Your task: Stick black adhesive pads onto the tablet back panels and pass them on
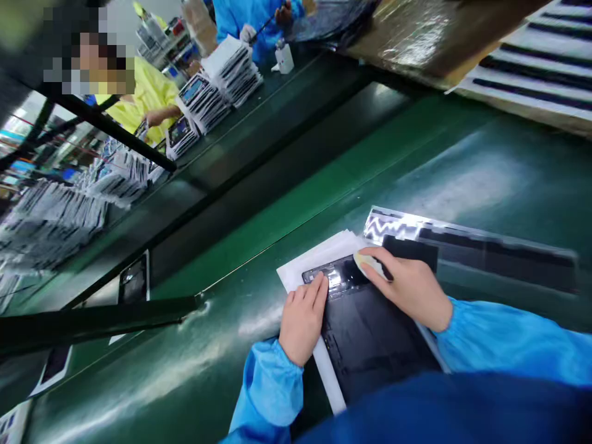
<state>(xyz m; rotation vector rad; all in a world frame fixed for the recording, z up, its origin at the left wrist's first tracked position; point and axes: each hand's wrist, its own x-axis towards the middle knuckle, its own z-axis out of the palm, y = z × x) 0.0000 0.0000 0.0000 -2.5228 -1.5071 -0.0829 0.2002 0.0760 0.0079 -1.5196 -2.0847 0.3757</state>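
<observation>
A black tablet-like panel [370, 333] lies on white sheets [329, 370] in front of me, with a glossy strip across its far end. My left hand [303, 317] rests on the panel's far left corner, fingers stretched out flat and holding nothing. Between the thumb and fingers of my right hand [411, 283] is a small pale-yellow rounded pad [369, 265]; its exact kind is unclear. The pad touches the glossy strip near the far right corner. Beyond my right hand, a clear film sheet with dark rectangles [504, 256] lies on the green bench. My blue clothing covers the panel's near end.
A conveyor [277, 209] runs diagonally past the green bench [185, 382], carrying a framed panel [134, 280]. A dark metal bar [97, 324] crosses at left. Stacked panels [231, 71] and two co-workers stand across the line. Striped sheets [541, 61] lie at upper right.
</observation>
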